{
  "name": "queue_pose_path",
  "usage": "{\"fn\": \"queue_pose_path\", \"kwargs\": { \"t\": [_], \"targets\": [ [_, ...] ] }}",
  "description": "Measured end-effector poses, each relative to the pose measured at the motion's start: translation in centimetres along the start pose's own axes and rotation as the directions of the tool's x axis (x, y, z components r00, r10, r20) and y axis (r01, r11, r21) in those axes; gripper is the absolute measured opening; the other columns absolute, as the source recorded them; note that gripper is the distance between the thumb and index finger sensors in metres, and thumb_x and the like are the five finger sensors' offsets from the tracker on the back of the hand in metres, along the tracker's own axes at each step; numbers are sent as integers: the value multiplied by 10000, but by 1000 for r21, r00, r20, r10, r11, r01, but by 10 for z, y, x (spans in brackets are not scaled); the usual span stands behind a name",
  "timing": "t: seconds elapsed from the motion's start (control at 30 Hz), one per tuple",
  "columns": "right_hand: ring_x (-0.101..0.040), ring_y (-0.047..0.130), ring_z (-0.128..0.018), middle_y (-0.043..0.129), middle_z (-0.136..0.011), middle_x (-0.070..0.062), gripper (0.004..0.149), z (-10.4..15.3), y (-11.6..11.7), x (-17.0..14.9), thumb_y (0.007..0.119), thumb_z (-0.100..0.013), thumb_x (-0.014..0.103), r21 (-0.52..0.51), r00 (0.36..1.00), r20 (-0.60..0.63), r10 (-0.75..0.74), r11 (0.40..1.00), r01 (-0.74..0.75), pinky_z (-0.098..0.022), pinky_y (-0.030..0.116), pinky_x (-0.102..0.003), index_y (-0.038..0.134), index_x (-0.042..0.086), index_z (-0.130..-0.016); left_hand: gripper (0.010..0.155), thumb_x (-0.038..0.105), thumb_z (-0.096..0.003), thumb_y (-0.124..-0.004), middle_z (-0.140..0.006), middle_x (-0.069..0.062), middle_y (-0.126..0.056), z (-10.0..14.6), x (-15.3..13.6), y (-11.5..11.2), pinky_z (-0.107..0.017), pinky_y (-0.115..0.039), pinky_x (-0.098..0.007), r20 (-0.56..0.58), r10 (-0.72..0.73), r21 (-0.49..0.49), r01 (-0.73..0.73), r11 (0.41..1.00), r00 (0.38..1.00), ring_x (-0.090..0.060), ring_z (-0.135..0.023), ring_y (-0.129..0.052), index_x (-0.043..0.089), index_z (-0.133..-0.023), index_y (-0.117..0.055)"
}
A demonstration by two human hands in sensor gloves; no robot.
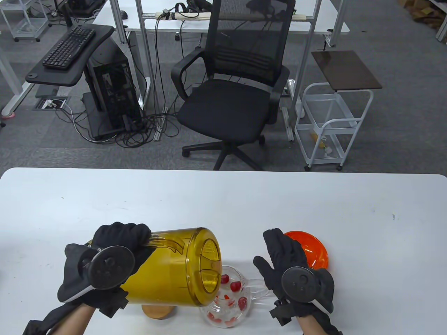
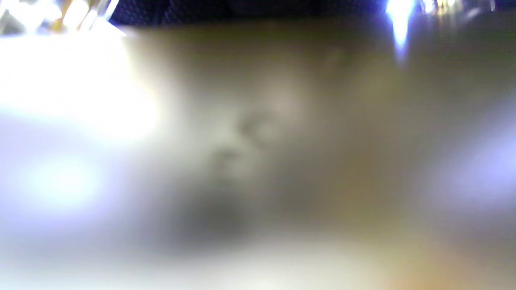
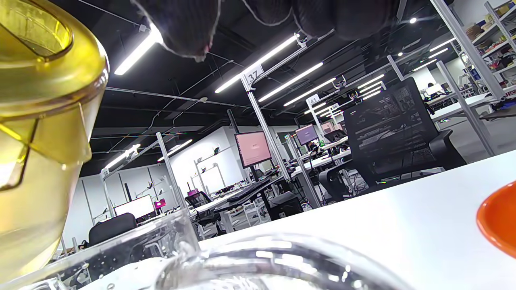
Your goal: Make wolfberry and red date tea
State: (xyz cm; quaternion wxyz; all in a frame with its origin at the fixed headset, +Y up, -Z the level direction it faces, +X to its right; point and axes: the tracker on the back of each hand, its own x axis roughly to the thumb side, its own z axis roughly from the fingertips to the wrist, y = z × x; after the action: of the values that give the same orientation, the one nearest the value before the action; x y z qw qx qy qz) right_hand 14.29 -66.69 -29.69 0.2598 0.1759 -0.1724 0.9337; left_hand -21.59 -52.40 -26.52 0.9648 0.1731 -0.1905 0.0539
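My left hand (image 1: 120, 235) grips the handle side of a yellow transparent pitcher (image 1: 174, 268) and holds it tipped to the right. Its open mouth hangs over a clear glass cup (image 1: 213, 318) that holds several red fruit pieces (image 1: 235, 286). My right hand (image 1: 279, 251) is open with fingers stretched forward, just right of the cup's glass handle (image 1: 259, 291); I cannot tell if it touches it. In the right wrist view the pitcher (image 3: 40, 121) is at the left, the cup's rim (image 3: 262, 257) at the bottom, and gloved fingertips (image 3: 181, 24) at the top. The left wrist view is a blur.
An orange plate (image 1: 314, 251) lies on the white table (image 1: 314, 202) just beyond my right hand; it also shows in the right wrist view (image 3: 498, 217). A round wooden piece (image 1: 157, 311) lies under the pitcher. An office chair (image 1: 230, 104) stands past the far edge.
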Motion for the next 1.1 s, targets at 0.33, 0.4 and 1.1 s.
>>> {"fn": "queue_pose_path", "kwargs": {
  "t": [0.33, 0.4, 1.1],
  "targets": [
    [-536, 664, -934, 568, -1063, -309, 694, 1, 2, -1, 775, -539, 365, 8, 1000, 0, 8, 1000, -8, -684, 481, -714, 524, 19, -1085, 313, 460, -560, -749, -450, 53, -920, -1, 20, -4, -586, -741, -484, 57, -122, -23, 123, 992, 991, -219, -480, -966, 210, -734, -822],
    [-536, 665, -934, 571, -1062, -308, 694, 1, 2, -1, 776, -538, 365, 8, 1000, 0, 9, 1000, -9, -683, 480, -715, 525, 19, -1085, 313, 457, -561, -749, -448, 51, -921, -2, 22, -4, -583, -741, -485, 60, -127, -25, 129, 991, 990, -220, -475, -966, 206, -734, -822],
    [-537, 662, -935, 570, -1063, -307, 693, 0, 1, -3, 775, -539, 365, 0, 1000, -6, -5, 1000, 5, -684, 480, -714, 526, 20, -1086, 310, 445, -561, -751, -442, 47, -923, -6, 30, -6, -579, -744, -480, 60, -180, -15, 181, 983, 982, -220, -457, -965, 196, -731, -825]
  ]
}}
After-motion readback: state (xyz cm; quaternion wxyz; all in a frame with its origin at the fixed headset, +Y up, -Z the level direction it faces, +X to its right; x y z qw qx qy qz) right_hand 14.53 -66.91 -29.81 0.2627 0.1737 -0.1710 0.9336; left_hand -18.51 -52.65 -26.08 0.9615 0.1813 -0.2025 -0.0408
